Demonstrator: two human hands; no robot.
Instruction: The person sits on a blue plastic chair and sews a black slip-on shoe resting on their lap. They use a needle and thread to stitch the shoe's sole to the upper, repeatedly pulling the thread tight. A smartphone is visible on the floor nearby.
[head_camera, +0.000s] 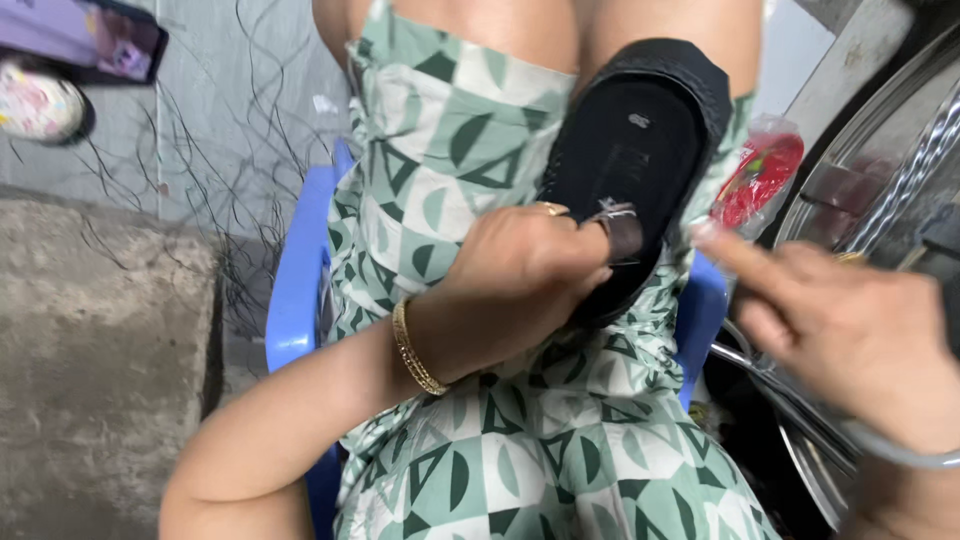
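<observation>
A black shoe (640, 150) lies sole-up on my lap, over a green and white patterned dress (450, 150). My left hand (525, 275) grips the shoe's near end, thumb on the sole, with a gold ring and a gold bangle on that arm. My right hand (850, 330) hovers just right of the shoe, forefinger stretched toward it, holding nothing that I can see; a silver bangle circles its wrist.
I sit on a blue plastic stool (295, 290). A clear bag with something red (760, 175) lies right of the shoe. A large metal basin (880, 180) stands at the right. A concrete step (100, 350) and thin wires are at the left.
</observation>
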